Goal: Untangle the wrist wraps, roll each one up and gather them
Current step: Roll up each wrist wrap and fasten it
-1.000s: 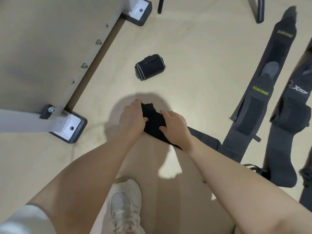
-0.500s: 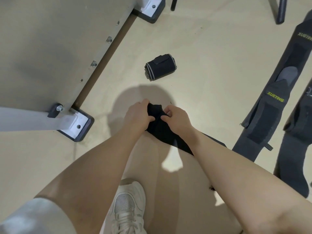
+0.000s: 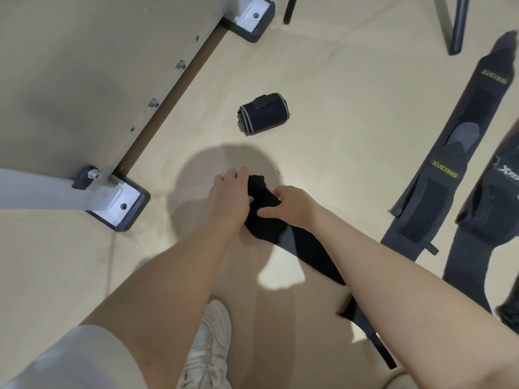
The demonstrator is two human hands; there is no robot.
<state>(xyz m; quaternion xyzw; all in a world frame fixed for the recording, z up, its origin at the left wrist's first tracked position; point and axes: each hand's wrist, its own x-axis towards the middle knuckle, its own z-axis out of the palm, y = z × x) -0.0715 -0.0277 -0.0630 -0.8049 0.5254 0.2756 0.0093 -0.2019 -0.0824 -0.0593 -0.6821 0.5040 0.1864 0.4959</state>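
Observation:
A black wrist wrap (image 3: 303, 245) lies on the beige floor, its far end partly rolled between my hands. My left hand (image 3: 229, 195) grips the left side of the roll. My right hand (image 3: 289, 207) grips its right side, thumb on top. The wrap's loose tail runs back under my right forearm. A finished rolled wrap (image 3: 262, 113), black with grey edging, lies on the floor beyond my hands. Two long flat wraps lie at the right: one marked XUEYING (image 3: 438, 175) and a darker one (image 3: 488, 220) beside it.
A grey metal frame with bolted feet (image 3: 120, 203) stands at the left. Dark chair or stand legs (image 3: 456, 37) are at the top right. My white shoe (image 3: 209, 346) is on the floor below my arms.
The view shifted slightly. My hands worked along the wrap's end; the right hand moved from the roll's tip back to its right side, thumb now on top.

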